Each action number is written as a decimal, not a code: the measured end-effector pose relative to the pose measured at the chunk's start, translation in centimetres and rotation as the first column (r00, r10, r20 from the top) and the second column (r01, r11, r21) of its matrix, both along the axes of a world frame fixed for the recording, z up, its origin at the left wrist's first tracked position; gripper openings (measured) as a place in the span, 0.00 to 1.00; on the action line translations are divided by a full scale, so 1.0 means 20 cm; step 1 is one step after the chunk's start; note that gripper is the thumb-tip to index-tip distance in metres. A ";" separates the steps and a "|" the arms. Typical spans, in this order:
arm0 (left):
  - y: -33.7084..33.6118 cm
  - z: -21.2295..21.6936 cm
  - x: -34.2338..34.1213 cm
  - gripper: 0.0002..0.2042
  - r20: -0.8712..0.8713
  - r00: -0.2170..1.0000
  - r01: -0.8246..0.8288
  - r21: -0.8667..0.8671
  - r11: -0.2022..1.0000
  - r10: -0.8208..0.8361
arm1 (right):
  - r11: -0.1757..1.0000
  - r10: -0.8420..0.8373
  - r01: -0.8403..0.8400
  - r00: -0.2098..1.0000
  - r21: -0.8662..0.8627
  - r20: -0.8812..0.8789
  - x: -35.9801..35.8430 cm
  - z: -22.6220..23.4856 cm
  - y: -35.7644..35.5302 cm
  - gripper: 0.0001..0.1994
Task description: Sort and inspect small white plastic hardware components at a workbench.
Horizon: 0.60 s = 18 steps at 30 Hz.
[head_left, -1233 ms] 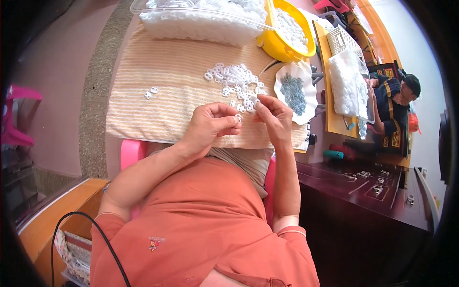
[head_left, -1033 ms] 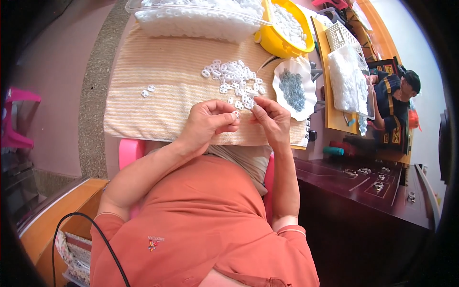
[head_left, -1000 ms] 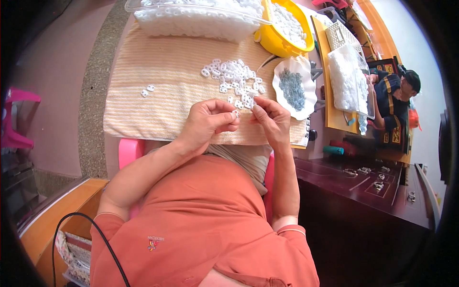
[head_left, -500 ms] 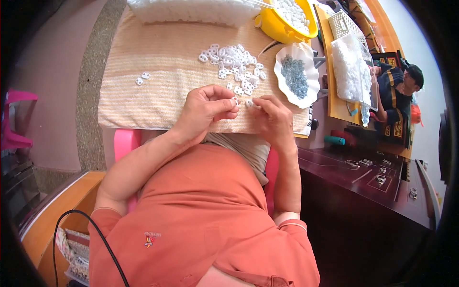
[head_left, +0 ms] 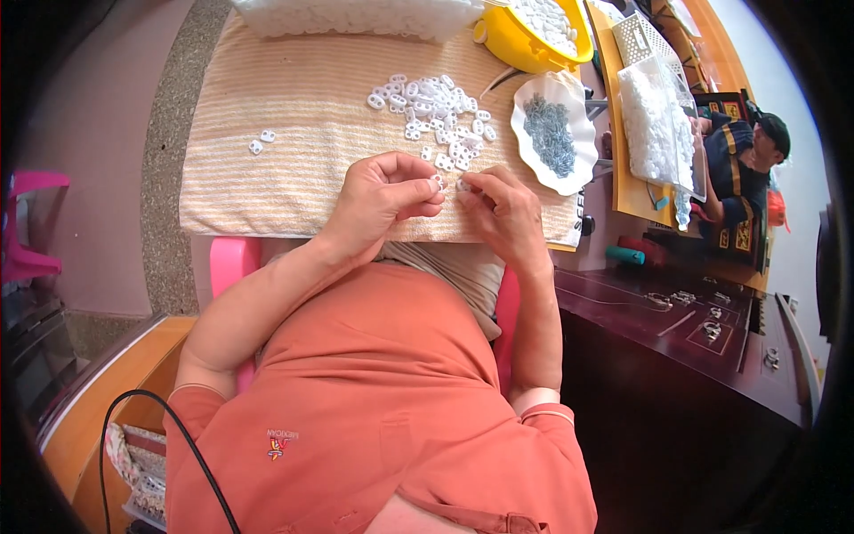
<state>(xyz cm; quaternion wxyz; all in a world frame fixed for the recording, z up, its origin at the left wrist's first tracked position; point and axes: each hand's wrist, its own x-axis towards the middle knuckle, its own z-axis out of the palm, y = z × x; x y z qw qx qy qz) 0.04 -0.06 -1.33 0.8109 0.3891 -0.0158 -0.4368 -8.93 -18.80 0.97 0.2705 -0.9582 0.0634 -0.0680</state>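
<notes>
Here you are at the cloth-covered table, both hands close together over its near edge. Your left hand (head_left: pixel 378 200) has a small white link (head_left: pixel 438 182) pinched between thumb and forefinger, its end peeking out toward the right. Across a narrow gap, your right hand (head_left: pixel 505 215) grips a second white piece (head_left: pixel 463 185) at its fingertips, mostly covered by them; the two pieces sit apart, facing each other.

Just beyond your fingertips lies the loose pile of white links (head_left: pixel 430 100), spread over the striped cloth (head_left: pixel 285 191), and two more links (head_left: pixel 261 141) rest well off to the left. To the right of the pile there's a scalloped white dish (head_left: pixel 583 147) of small grey-blue pieces (head_left: pixel 549 138), too fine to make out singly. At the far side stand a clear tub (head_left: pixel 356 25) and a yellow basin (head_left: pixel 511 46), both loaded with white pieces. Over on the right, a co-worker in a dark cap (head_left: pixel 774 133) sits near another clear bin (head_left: pixel 654 125).
</notes>
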 end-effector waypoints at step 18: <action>-0.01 0.01 0.00 0.05 0.008 1.000 0.001 0.012 1.000 -0.001 | 0.980 0.124 -0.096 0.980 -0.176 0.156 -0.01 -0.04 0.03 0.06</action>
